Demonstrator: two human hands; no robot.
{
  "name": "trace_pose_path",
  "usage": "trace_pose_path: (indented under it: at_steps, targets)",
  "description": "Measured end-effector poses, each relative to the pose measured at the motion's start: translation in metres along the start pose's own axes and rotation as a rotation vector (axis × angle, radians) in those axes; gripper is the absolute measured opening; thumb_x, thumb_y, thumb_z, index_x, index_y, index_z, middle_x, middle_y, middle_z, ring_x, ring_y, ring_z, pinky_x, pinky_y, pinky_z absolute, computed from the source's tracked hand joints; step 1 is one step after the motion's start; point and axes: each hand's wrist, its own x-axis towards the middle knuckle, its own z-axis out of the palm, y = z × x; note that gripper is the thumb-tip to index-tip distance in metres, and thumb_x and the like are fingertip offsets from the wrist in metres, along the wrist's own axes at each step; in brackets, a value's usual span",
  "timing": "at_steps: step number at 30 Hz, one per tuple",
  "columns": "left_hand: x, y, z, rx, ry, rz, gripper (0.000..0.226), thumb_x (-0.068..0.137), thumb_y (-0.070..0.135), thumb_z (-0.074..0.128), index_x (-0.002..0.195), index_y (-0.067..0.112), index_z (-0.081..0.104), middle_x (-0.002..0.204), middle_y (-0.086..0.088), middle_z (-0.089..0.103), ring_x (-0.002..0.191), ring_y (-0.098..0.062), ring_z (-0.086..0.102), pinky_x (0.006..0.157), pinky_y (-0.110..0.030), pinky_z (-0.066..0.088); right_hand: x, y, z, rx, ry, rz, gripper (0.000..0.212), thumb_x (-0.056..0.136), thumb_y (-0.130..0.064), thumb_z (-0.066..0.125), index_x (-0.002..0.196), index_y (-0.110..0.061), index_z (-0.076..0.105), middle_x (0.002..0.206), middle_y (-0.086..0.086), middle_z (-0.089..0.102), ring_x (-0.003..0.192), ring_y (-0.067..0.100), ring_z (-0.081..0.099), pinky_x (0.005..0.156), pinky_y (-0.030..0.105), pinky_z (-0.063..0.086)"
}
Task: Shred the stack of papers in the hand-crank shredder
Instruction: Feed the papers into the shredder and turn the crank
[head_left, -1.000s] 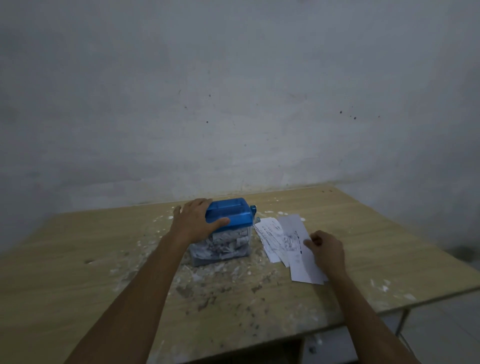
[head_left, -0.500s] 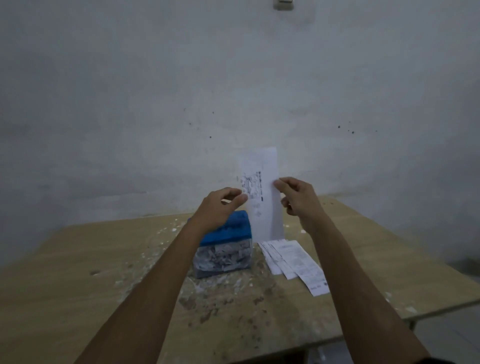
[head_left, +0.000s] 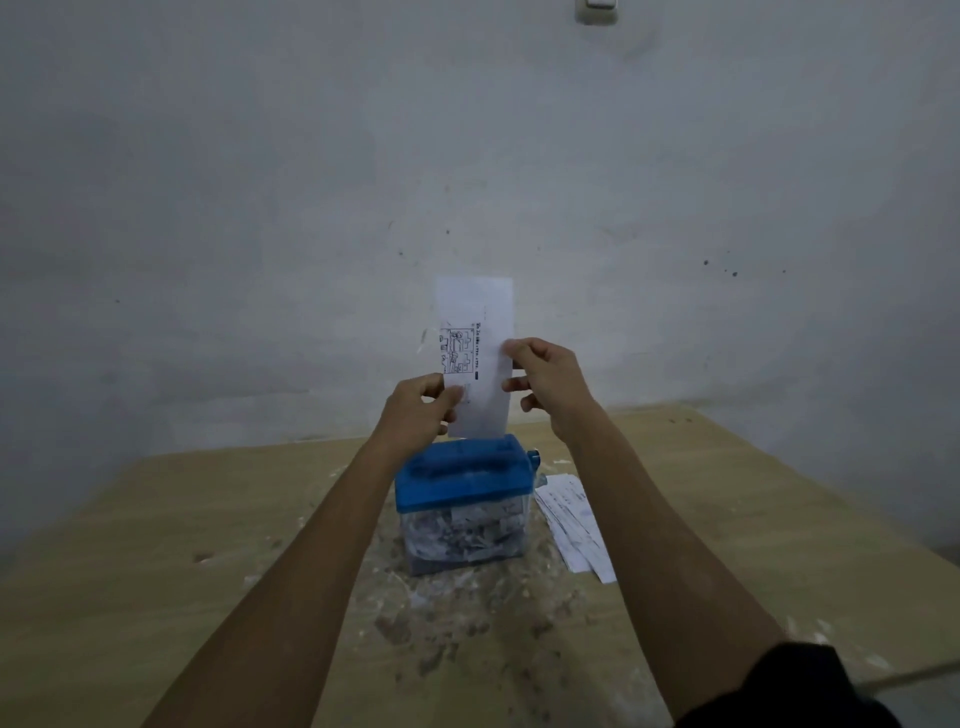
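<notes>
Both hands are up over the shredder holding one white printed sheet of paper (head_left: 478, 358) upright. The left hand (head_left: 421, 410) pinches its lower left edge between thumb and fingers, and the right hand (head_left: 545, 384) pinches the right edge a bit higher up. The print on the sheet is some kind of boxed diagram with a line of text beside it (way too small to read). The bottom edge of the sheet sits just above the shredder's top; I can't tell whether it's actually in the slot, since the left hand covers part of that spot.

The small hand-crank shredder with the blue plastic lid and clear bin (head_left: 462, 504) stands around the middle of the light wooden table (head_left: 156, 545), toward its far edge. The bin looks packed with grey-white shreds. Only a stub of the blue crank (head_left: 534, 461) pokes out on the right side of the lid; the rest is hard to make out.

Just right of the shredder lies the fanned stack of white printed paper strips (head_left: 574, 525), flat on the table. White crumbs and brown smudges (head_left: 441, 623) litter the tabletop around and in front of the bin. A dark sleeve (head_left: 800, 686) is cut off at the bottom right corner, and a pale wall fitting (head_left: 596, 11) is clipped by the top edge.
</notes>
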Motion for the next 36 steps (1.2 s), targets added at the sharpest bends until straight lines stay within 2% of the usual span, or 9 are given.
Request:
trace_pose_path:
  at_steps: [9,14,20,23,25,27,29,33,36]
  targets:
    - [0.009,-0.023,0.003,0.037,0.010,-0.020,0.019,0.102,0.022,0.056,0.110,0.009,0.067,0.091,-0.005,0.065,0.077,-0.018,0.062,0.066,-0.023,0.054,0.014,0.022,0.008,-0.038,0.005,0.022,0.020,0.095,-0.026,0.060,0.099,-0.009,0.069,0.096,0.009,0.069,0.062,0.014,0.067,0.046,0.027,0.043]
    - [0.014,-0.041,-0.003,0.134,0.012,-0.051,0.021,0.100,0.025,0.059,0.098,0.007,0.069,0.085,-0.005,0.069,0.072,-0.017,0.064,0.070,-0.029,0.049,0.021,0.028,0.013,-0.075,-0.037,0.036,0.016,0.094,-0.022,0.061,0.100,-0.009,0.068,0.099,0.011,0.069,0.066,0.016,0.069,0.046,0.027,0.045]
    - [0.016,-0.034,-0.003,0.084,0.033,0.018,0.024,0.102,0.024,0.056,0.101,0.004,0.069,0.084,-0.007,0.066,0.066,-0.012,0.057,0.064,-0.025,0.043,0.025,0.021,0.013,-0.068,-0.023,-0.050,0.015,0.092,-0.018,0.064,0.104,-0.009,0.066,0.093,0.006,0.069,0.062,0.016,0.067,0.044,0.028,0.039]
    - [0.018,-0.031,-0.003,0.052,-0.001,0.015,0.022,0.103,0.023,0.055,0.104,0.005,0.068,0.080,0.001,0.064,0.060,-0.008,0.055,0.058,-0.018,0.042,0.028,0.016,0.010,-0.070,-0.019,-0.073,0.016,0.092,-0.019,0.066,0.104,-0.008,0.066,0.090,0.004,0.069,0.059,0.015,0.066,0.043,0.027,0.038]
    - [0.019,-0.036,-0.002,0.071,-0.019,0.027,0.024,0.102,0.022,0.056,0.106,0.003,0.068,0.084,-0.003,0.066,0.056,-0.002,0.056,0.057,-0.017,0.043,0.028,0.017,0.010,-0.100,-0.021,-0.062,0.017,0.091,-0.019,0.066,0.104,-0.008,0.066,0.090,0.005,0.069,0.059,0.015,0.066,0.043,0.026,0.039]
    - [0.019,-0.042,-0.002,0.093,-0.020,0.045,0.025,0.102,0.023,0.057,0.107,0.001,0.068,0.094,-0.010,0.069,0.054,0.000,0.057,0.064,-0.024,0.049,0.026,0.023,0.009,-0.104,-0.029,-0.040,0.018,0.091,-0.019,0.066,0.105,-0.007,0.066,0.092,0.007,0.070,0.061,0.016,0.067,0.042,0.026,0.039]
    - [0.018,-0.045,-0.002,0.099,-0.008,0.056,0.023,0.102,0.024,0.056,0.107,0.005,0.069,0.097,-0.008,0.069,0.056,-0.003,0.058,0.070,-0.033,0.052,0.024,0.027,0.008,-0.085,-0.030,-0.021,0.017,0.091,-0.018,0.066,0.104,-0.007,0.066,0.092,0.007,0.070,0.061,0.017,0.066,0.041,0.025,0.039]
    - [0.017,-0.039,0.000,0.101,0.024,0.064,0.023,0.103,0.025,0.054,0.108,0.007,0.068,0.094,0.000,0.065,0.067,-0.014,0.057,0.065,-0.024,0.045,0.022,0.024,0.008,-0.062,-0.019,-0.018,0.009,0.092,-0.019,0.064,0.097,-0.012,0.067,0.091,0.004,0.070,0.062,0.016,0.066,0.042,0.025,0.040]
    - [0.019,-0.037,0.000,0.096,0.035,0.082,0.023,0.103,0.025,0.054,0.105,0.007,0.068,0.091,0.000,0.065,0.067,-0.014,0.055,0.062,-0.022,0.044,0.023,0.019,0.010,-0.059,-0.019,-0.038,0.009,0.093,-0.021,0.064,0.096,-0.013,0.067,0.091,0.004,0.070,0.062,0.016,0.067,0.043,0.026,0.040]
